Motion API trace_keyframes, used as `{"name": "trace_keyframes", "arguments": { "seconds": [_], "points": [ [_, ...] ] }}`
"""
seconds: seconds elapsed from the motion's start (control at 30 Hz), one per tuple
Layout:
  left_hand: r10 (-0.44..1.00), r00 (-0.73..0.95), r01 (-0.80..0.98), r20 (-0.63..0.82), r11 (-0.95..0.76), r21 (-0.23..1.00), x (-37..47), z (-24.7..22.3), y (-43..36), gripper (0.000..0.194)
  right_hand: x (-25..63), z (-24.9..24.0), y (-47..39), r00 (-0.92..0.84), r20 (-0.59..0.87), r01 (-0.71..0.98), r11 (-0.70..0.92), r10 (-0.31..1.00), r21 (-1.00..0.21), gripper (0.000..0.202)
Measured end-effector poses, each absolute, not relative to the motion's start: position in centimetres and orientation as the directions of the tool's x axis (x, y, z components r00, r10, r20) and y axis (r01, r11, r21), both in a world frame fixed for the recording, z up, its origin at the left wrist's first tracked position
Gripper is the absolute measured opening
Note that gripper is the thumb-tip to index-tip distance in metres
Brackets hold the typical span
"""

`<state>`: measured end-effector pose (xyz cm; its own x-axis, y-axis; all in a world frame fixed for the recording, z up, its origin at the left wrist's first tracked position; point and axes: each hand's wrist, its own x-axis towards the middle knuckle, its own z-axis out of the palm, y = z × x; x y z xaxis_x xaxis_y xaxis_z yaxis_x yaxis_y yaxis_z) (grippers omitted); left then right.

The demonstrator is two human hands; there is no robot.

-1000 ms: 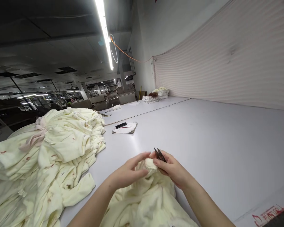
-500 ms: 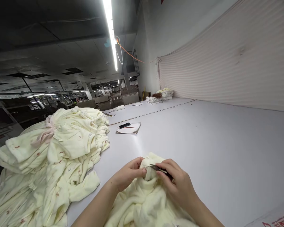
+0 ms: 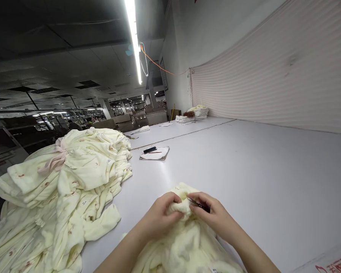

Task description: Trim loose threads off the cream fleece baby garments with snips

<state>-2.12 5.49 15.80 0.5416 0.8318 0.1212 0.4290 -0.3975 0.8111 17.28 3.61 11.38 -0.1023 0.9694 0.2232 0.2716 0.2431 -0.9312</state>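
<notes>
A pale yellow fleece garment [image 3: 184,242] lies bunched at the near edge of the white table. My left hand [image 3: 163,214] is closed on a fold of it, thumb and fingers pinching the cloth. Small dark snips [image 3: 199,205] are held in my right hand [image 3: 211,212], their tip pointing left at the fabric. Both hands are close together, with the raised part of the garment between them. The snips' blades are partly hidden by my fingers.
A large heap of similar pale yellow garments [image 3: 85,170] covers the table's left side. Beyond my hands lie a paper pad [image 3: 159,153] and a black object [image 3: 150,150]. Folded white stacks [image 3: 199,112] stand at the far end, near a striped curtain [image 3: 267,79].
My left hand has moved right, closer to the right hand, and its grip on the cloth has shifted. The cloth between the hands is folded differently. The snips remain in my right hand.
</notes>
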Motion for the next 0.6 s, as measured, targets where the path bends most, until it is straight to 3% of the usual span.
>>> {"name": "trace_keyframes", "arguments": {
  "seconds": [0.07,0.1,0.2,0.47,0.6],
  "points": [
    [0.738,0.487,0.565,0.467,-0.674,0.476,-1.9,15.1,5.0,0.016,17.2,11.6,3.1,-0.158,0.199,0.284,0.238,0.967,-0.929,0.012],
    [0.644,0.471,0.604,0.603,-0.734,0.312,-1.9,14.7,4.9,0.019,17.1,11.6,2.7,-0.145,0.212,0.314,0.248,0.966,-0.917,0.011],
    [0.416,0.438,0.652,0.797,-0.757,0.036,-2.1,14.0,4.7,0.022,16.8,11.4,1.3,-0.085,0.248,0.409,0.261,0.965,-0.875,0.01],
    [0.299,0.444,0.631,0.845,-0.773,-0.058,-2.5,13.5,4.3,0.022,16.6,11.5,-0.1,-0.125,0.327,0.315,0.35,0.937,-0.882,0.02],
    [0.278,0.478,0.619,0.833,-0.78,-0.094,-2.4,13.6,4.2,0.021,16.1,11.9,0.1,-0.107,0.383,0.362,0.395,0.917,-0.844,0.022]
  ]
}}
